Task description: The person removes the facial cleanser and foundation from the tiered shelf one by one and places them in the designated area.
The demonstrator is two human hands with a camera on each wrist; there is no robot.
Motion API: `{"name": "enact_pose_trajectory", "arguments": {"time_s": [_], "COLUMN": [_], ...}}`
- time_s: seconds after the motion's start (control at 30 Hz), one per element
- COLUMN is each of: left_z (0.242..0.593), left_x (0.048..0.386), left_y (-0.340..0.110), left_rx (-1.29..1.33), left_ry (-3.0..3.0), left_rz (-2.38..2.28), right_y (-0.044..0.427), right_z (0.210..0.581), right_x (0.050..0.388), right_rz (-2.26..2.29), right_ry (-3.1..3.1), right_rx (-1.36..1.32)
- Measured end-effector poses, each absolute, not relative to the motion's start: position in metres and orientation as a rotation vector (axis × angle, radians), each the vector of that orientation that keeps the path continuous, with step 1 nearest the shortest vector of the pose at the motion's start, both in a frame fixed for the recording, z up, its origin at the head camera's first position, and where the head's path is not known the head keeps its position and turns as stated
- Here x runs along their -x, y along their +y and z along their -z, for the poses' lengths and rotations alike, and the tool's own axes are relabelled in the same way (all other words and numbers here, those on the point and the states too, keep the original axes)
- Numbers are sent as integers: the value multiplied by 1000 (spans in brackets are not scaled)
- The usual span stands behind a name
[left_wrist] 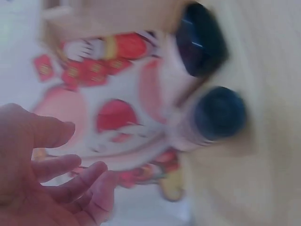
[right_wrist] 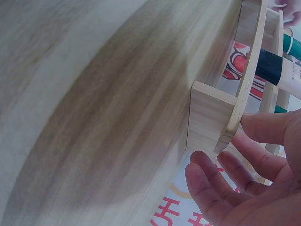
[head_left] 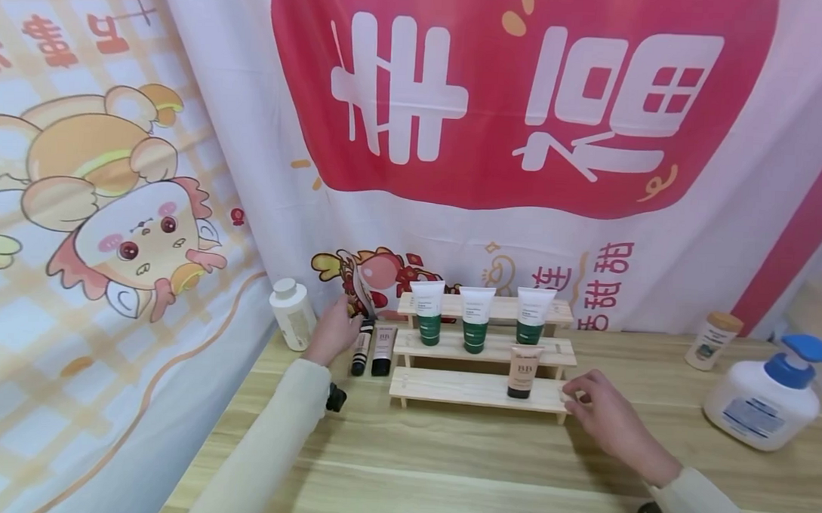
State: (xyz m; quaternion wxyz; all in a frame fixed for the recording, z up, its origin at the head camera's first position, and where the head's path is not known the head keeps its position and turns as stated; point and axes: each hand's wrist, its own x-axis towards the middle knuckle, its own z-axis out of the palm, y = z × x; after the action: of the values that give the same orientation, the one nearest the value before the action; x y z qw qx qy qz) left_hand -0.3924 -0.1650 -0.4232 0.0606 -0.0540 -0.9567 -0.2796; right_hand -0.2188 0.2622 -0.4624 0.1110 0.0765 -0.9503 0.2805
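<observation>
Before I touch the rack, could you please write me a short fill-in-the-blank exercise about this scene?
1. The pump bottle has a top coloured ____.
2. The right hand is at the rack's ____ end.
3. Exactly ____ BB tube stands on the lowest tier.
4. White-and-green tubes number ____.

Missing words: blue; right; one; three.

A white cloth backdrop [head_left: 493,233], printed with a red panel [head_left: 493,131] and large white characters, hangs behind a pale wood-grain tabletop [head_left: 472,462]. At left, a second cloth [head_left: 102,351] bears orange checks and a cartoon figure [head_left: 140,232].
</observation>
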Motion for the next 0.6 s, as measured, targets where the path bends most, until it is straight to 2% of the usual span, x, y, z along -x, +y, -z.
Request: {"name": "enact_pose_trajectory", "arguments": {"time_s": [0.33,0.6], "left_z": [373,359], "left_x": [335,307], "left_y": [-139,-119], "left_rx": [453,726], "left_ry": [-2696,-2466], "left_rz": [842,820], "right_y": [264,263], "right_z": [463,462], "right_x": [218,218], "right_rz": [-839,-843], "right_ry": [-2789,-2807], "right_rx": [-221,-210]}}
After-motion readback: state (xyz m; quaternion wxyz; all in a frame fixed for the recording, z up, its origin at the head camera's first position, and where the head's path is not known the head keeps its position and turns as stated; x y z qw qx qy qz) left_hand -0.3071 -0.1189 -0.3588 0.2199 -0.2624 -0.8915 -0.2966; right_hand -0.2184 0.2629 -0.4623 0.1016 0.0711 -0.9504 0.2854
